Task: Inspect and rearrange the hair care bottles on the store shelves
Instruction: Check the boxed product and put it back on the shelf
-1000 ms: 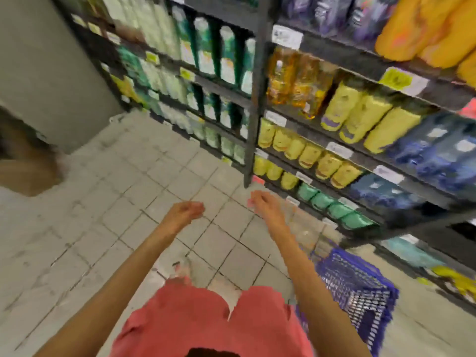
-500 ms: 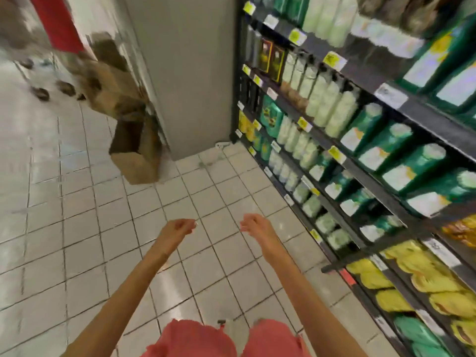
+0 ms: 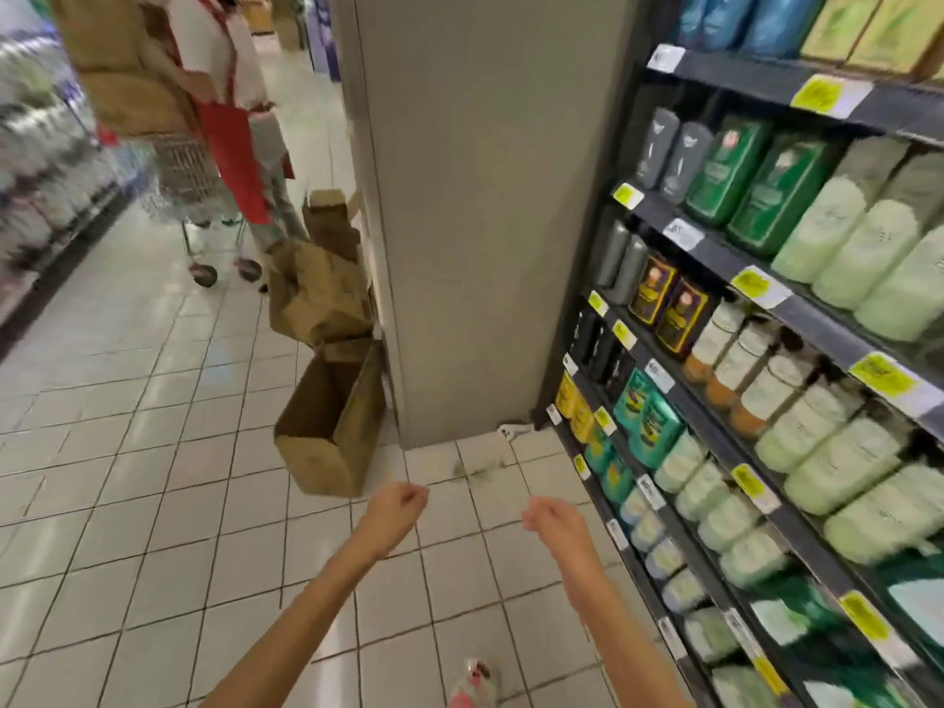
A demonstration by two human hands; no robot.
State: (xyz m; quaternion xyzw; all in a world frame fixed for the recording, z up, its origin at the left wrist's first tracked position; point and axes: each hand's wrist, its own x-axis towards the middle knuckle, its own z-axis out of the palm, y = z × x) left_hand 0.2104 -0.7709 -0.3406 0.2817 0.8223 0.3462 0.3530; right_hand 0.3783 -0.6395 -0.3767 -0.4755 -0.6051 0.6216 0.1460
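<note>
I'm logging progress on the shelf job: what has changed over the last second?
The view has swung left along the dark metal shelves, from yellow and blue bottles to pale green bottles, the grey pillar and the brown cardboard boxes. Nothing was taken hold of or let go. The left hand and right hand stay held out in front, loosely curled and empty.

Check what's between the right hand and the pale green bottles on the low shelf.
Head view: only bare floor tile, then the shelf edge with price tags, between the right hand and the pale green bottles.
</note>
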